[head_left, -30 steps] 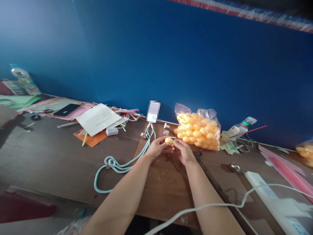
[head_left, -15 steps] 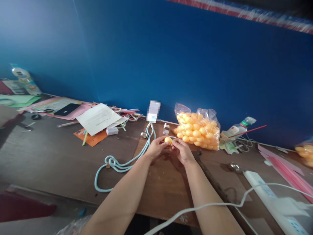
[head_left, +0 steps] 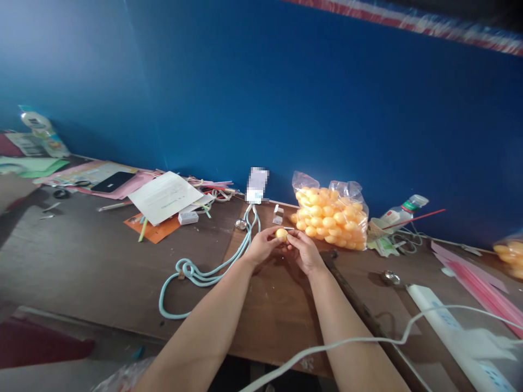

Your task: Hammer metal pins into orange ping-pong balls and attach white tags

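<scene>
Head view: at left on the brown table (head_left: 102,261), a black smartphone (head_left: 113,182) lies on pink paper (head_left: 143,181), near a white printed sheet (head_left: 165,197) that partly covers an orange sheet (head_left: 157,234). Further right, a light-blue cord (head_left: 204,282) spreads in loose loops, running up to a pixelated item (head_left: 257,185) by the blue wall (head_left: 224,81). The left hand (head_left: 262,246) has its grip clamped on a yellow ball (head_left: 281,234), over the table. Fingertips of the right hand (head_left: 304,251) meet at the ball's right side — whether that grip pinches anything, I cannot tell. Just beyond stands a clear plastic bag of similar balls (head_left: 329,220); farther right, a green-capped bottle (head_left: 402,211) tilts — and nearer lies a white power strip (head_left: 437,307).
</scene>
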The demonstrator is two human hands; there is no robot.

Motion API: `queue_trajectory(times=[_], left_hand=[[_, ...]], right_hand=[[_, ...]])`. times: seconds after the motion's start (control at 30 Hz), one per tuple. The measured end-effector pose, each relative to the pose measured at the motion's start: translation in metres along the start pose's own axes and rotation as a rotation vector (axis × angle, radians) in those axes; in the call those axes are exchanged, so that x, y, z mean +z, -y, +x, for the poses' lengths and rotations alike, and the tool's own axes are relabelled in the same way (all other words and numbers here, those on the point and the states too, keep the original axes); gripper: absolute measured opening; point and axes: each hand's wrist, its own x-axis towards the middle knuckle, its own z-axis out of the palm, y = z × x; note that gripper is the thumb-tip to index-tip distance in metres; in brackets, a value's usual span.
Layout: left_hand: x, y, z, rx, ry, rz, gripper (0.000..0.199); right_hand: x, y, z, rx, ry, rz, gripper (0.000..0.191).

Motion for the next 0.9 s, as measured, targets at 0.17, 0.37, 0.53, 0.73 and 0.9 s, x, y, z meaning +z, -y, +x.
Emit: queue_trajectory(times=[0.17,0.37,0.53,0.73,0.9], left_hand=[[0.0,0.0022,0.0007,-0.014,-0.011,-0.056,0.054],[0.0016,-0.0026,-0.0012,-0.028,-0.015,-0.125,0.056],[0.0022,-0.0027,-0.0011,-0.04,-0.002,-0.111,0.057],[0.002,-0.0002,-0.0039,-0.068,0.023,-0.136,0.057],[0.0013,0.0001,-0.0019,-0.051,0.022,-0.082,0.056]], right_hand=[[-0.0016,-0.0023,0.0025,-0.012,0.01,0.018,0.031],[0.0022,-0.0005,0.0022,-0.024,0.038,0.053,0.031],[0.0047,0.0006,0.0004,-0.015,0.007,-0.024,0.036],[0.005,0.0005,-0.0002,-0.021,-0.008,-0.079,0.037],[0.0068,-0.0009,0.0004,-0.078,-0.019,-0.148,0.039]])
